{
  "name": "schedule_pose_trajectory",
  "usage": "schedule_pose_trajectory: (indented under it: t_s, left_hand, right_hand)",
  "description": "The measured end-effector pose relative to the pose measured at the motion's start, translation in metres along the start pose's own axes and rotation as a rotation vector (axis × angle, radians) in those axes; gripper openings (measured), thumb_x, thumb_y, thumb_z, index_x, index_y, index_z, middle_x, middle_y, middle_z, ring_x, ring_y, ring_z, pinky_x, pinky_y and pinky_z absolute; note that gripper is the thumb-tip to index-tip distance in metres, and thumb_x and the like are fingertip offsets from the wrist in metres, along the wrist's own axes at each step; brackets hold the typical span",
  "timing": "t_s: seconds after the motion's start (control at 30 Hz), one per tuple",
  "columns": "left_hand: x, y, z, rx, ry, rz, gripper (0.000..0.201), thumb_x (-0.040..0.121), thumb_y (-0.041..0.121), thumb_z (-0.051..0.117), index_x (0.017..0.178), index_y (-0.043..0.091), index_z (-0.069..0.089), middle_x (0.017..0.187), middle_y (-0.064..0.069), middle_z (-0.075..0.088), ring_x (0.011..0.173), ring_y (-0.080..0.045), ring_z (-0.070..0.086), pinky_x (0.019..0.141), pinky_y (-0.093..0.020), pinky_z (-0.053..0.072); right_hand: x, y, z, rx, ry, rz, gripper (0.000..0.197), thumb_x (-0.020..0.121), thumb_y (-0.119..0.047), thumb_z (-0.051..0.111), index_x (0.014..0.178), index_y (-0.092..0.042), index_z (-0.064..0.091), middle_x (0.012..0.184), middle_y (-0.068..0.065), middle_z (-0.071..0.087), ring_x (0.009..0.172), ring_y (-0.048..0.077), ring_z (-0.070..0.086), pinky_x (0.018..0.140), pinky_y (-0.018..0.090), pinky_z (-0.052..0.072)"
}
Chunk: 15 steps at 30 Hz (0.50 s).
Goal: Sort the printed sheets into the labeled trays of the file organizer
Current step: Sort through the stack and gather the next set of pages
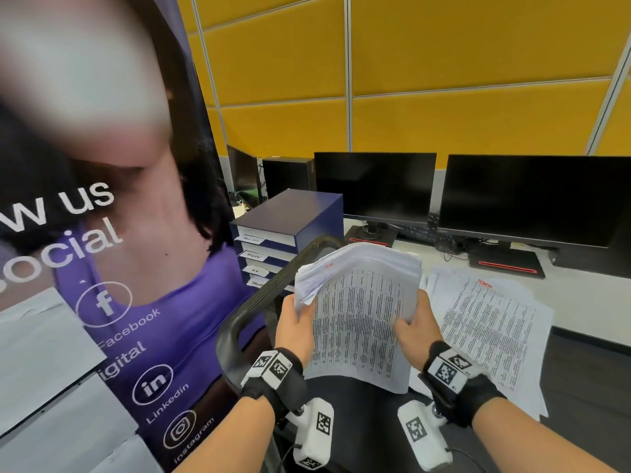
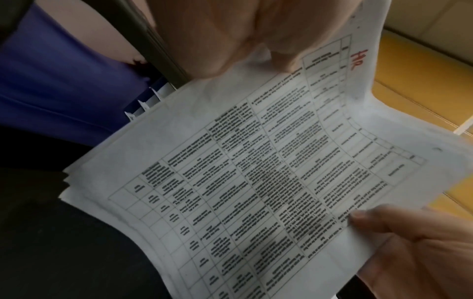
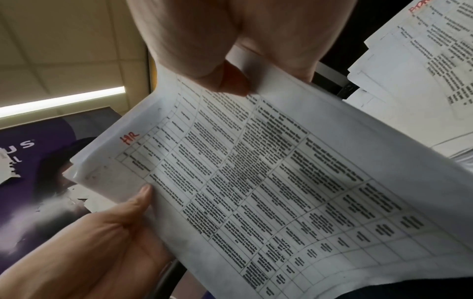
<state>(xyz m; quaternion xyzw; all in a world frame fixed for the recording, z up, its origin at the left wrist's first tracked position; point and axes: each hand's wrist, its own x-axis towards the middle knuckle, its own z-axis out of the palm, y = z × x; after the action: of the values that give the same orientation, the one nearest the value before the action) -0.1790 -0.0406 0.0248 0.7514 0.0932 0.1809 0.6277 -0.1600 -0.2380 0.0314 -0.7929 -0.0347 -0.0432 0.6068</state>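
A thick stack of printed sheets (image 1: 362, 312) with dense tables is held up between both hands, above a black chair. My left hand (image 1: 297, 319) grips its left edge, thumb on the top page, bending that side up. My right hand (image 1: 415, 324) grips the right edge, thumb on top. The top sheet (image 2: 256, 182) bears a red handwritten "HR" (image 3: 131, 139) near its far corner. The dark blue file organizer (image 1: 290, 230) stands behind and left of the stack, with several white-labelled trays (image 1: 254, 257) facing left.
More printed sheets (image 1: 488, 322) lie spread on the white desk at right, one marked in red. Two dark monitors (image 1: 375, 186) stand at the back. A purple banner (image 1: 136, 302) fills the left. A black chair arm (image 1: 259, 298) curves below the organizer.
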Motion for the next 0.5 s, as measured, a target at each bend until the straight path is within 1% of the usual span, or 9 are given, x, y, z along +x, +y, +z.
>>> schedule_pose_trajectory:
  t_s: [0.07, 0.13, 0.17, 0.2, 0.23, 0.3, 0.33, 0.4, 0.5]
  left_hand:
    - [0.001, 0.003, 0.000, 0.000, 0.010, 0.031, 0.014, 0.100, 0.025, 0.044, 0.113, 0.029, 0.048, 0.099, 0.012, 0.061, 0.088, 0.002, 0.057, 0.073, -0.018, 0.044]
    - [0.002, 0.006, -0.001, -0.017, 0.018, 0.050, 0.019, 0.100, 0.020, 0.042, 0.116, 0.029, 0.047, 0.101, 0.020, 0.059, 0.090, 0.010, 0.054, 0.071, -0.011, 0.040]
    - [0.002, 0.005, -0.002, -0.009, 0.010, 0.051, 0.020, 0.100, 0.020, 0.042, 0.117, 0.028, 0.046, 0.101, 0.022, 0.058, 0.090, 0.010, 0.054, 0.071, -0.010, 0.039]
    - [0.001, 0.002, -0.002, 0.016, -0.003, 0.042, 0.019, 0.100, 0.021, 0.041, 0.118, 0.028, 0.045, 0.099, 0.022, 0.058, 0.089, 0.009, 0.055, 0.070, -0.010, 0.039]
    - [-0.001, -0.002, -0.003, 0.051, -0.017, 0.029, 0.018, 0.100, 0.022, 0.041, 0.117, 0.028, 0.044, 0.098, 0.020, 0.058, 0.088, 0.006, 0.055, 0.070, -0.014, 0.040]
    - [-0.004, -0.013, -0.004, 0.128, -0.054, 0.012, 0.016, 0.100, 0.023, 0.041, 0.116, 0.026, 0.043, 0.098, 0.013, 0.059, 0.088, 0.000, 0.055, 0.077, -0.023, 0.041]
    - [-0.005, -0.019, -0.005, 0.158, -0.064, 0.001, 0.015, 0.100, 0.023, 0.041, 0.115, 0.024, 0.042, 0.100, 0.009, 0.060, 0.090, -0.004, 0.057, 0.080, -0.025, 0.040]
    - [-0.005, -0.028, -0.006, 0.209, -0.072, -0.030, 0.011, 0.100, 0.022, 0.042, 0.110, 0.020, 0.041, 0.101, 0.002, 0.060, 0.093, -0.014, 0.059, 0.081, -0.025, 0.039]
    - [-0.007, -0.031, -0.007, 0.257, -0.072, -0.041, 0.009, 0.099, 0.017, 0.042, 0.108, 0.016, 0.041, 0.098, -0.001, 0.060, 0.089, -0.017, 0.057, 0.077, -0.024, 0.038]
  right_hand:
    - [0.001, -0.001, 0.001, -0.022, 0.011, -0.020, 0.046, 0.089, 0.008, 0.041, 0.127, -0.017, 0.034, 0.103, 0.000, 0.057, 0.080, 0.007, 0.058, 0.058, 0.015, 0.047]
    - [0.003, -0.002, 0.001, -0.021, 0.033, -0.046, 0.044, 0.089, 0.009, 0.040, 0.123, -0.018, 0.035, 0.106, 0.002, 0.056, 0.083, 0.007, 0.058, 0.060, 0.016, 0.049]
    - [0.004, -0.002, 0.001, -0.021, 0.032, -0.046, 0.043, 0.089, 0.009, 0.040, 0.123, -0.017, 0.035, 0.107, 0.002, 0.056, 0.084, 0.006, 0.057, 0.060, 0.015, 0.048]
    - [0.004, -0.001, 0.001, -0.023, 0.022, -0.037, 0.043, 0.089, 0.009, 0.041, 0.123, -0.017, 0.035, 0.107, 0.002, 0.055, 0.083, 0.004, 0.056, 0.060, 0.014, 0.047]
    - [0.003, 0.001, 0.001, -0.026, 0.011, -0.024, 0.043, 0.089, 0.009, 0.041, 0.124, -0.016, 0.035, 0.106, 0.001, 0.055, 0.083, 0.003, 0.054, 0.060, 0.013, 0.045]
    - [0.003, 0.005, -0.001, -0.037, 0.000, -0.007, 0.044, 0.089, 0.007, 0.042, 0.127, -0.015, 0.034, 0.103, -0.003, 0.054, 0.084, 0.002, 0.053, 0.061, 0.014, 0.042]
    - [0.004, 0.007, -0.002, -0.047, -0.007, 0.000, 0.045, 0.089, 0.007, 0.042, 0.128, -0.015, 0.033, 0.101, -0.005, 0.054, 0.084, 0.003, 0.053, 0.062, 0.015, 0.042]
    - [0.004, 0.011, -0.004, -0.080, -0.026, 0.023, 0.048, 0.089, 0.006, 0.043, 0.130, -0.015, 0.032, 0.102, -0.005, 0.053, 0.089, 0.009, 0.055, 0.068, 0.019, 0.045]
    - [0.001, 0.021, -0.004, -0.127, -0.065, 0.054, 0.047, 0.089, 0.006, 0.041, 0.130, -0.014, 0.031, 0.102, -0.006, 0.052, 0.097, 0.018, 0.057, 0.076, 0.026, 0.049]
